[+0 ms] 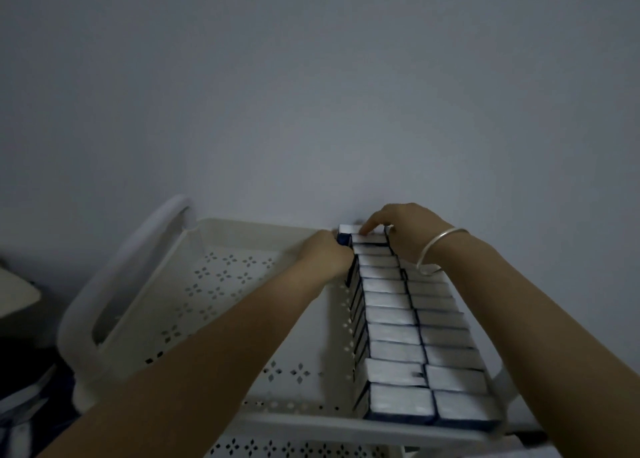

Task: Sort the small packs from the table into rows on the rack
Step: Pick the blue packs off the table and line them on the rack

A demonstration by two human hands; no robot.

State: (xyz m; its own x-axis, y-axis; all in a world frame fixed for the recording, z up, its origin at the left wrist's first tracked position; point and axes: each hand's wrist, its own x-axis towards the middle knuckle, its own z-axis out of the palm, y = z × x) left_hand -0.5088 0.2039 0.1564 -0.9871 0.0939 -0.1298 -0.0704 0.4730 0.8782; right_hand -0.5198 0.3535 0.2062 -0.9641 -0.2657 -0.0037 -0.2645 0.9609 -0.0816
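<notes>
Head view: a white perforated plastic rack tray [256, 224] stands against a plain grey wall [311, 94], with a rounded white loop handle [138, 249] rising at its left end and a second perforated tier [294, 448] showing below the near rim. Dim, blurred shapes [20, 319] at the far left cannot be made out. The small packs with white tops and dark blue sides [391, 319] fill the right part of the tray in two rows, side by side and touching, each pack's long axis lying left to right and the rows running from the near rim to the far wall. Both forearms reach over the tray and cover part of the rows. The left hand [322, 254] has its fingers curled round the dark blue end of the farthest pack [347, 229], against the far rim. The right hand [405, 236], a silver bangle [437, 249] on its wrist, presses its forefinger tip on the tops there; its other fingers are hidden, so a clasp cannot be told. Left of the rows the tray floor lies open up to the handle.
</notes>
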